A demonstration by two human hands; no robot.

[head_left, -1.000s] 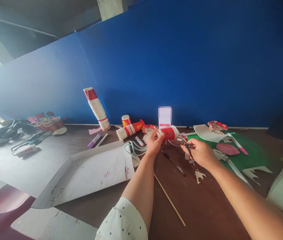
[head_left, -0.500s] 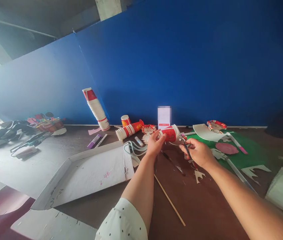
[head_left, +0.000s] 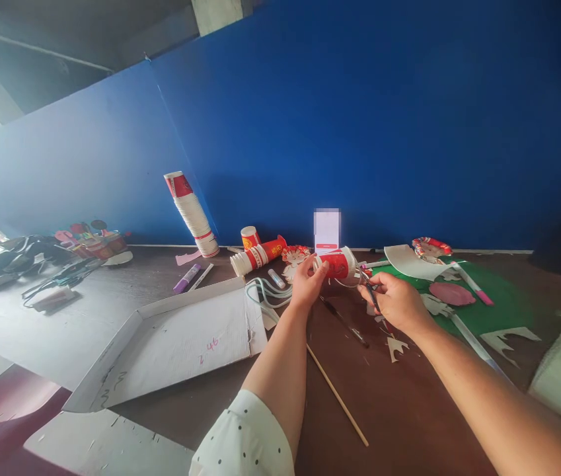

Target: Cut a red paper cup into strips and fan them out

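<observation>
Red paper cup (head_left: 339,265) and dark scissors (head_left: 372,293) — held right of frame centre.
The cup is clasped by the left grip (head_left: 308,284) — the scissors, near its right end, by the right grip (head_left: 400,303).

The left forearm (head_left: 280,360) rose steeply from the lower middle of the view, bare above a pale, dark-dotted sleeve (head_left: 245,439). Its left wrist (head_left: 300,314) looked nearly straight, and the left hand (head_left: 308,283) was curled in a grip, thumb toward the viewer. The right forearm (head_left: 473,383), bare along its visible length, slanted in from the lower right corner. The right hand (head_left: 402,301) pointed leftward, back of the hand showing, fingers bent in a grip. Both hands were raised ahead of the body, near each other but apart.
</observation>
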